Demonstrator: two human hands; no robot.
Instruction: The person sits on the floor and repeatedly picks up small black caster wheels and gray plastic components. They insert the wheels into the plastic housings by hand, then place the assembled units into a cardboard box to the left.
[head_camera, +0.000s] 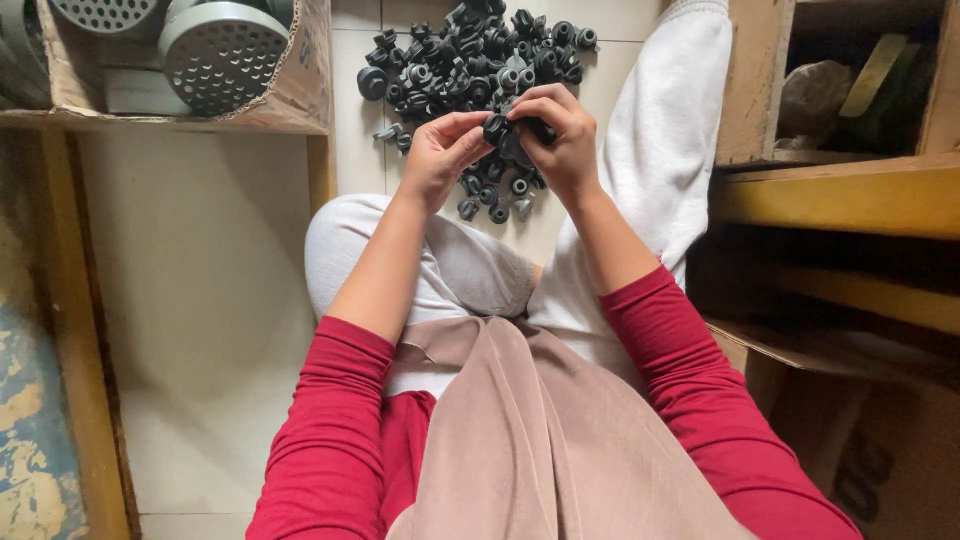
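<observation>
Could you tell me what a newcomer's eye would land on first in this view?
Probably the heap of small dark grey rubber parts on the pale tiled floor, top centre. Just below it, the left hand and right hand meet over one such piece. Round perforated grey discs fill a cardboard box top left.

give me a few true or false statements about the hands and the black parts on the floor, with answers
1. Both hands, left hand and right hand, meet on one small black part. True.
2. The pile of black parts lies in a cardboard box. False: it lies loose on the tiled floor.
3. The perforated grey discs sit in a box at upper left. True.
4. The sleeves are blue. False: they are red.
</observation>
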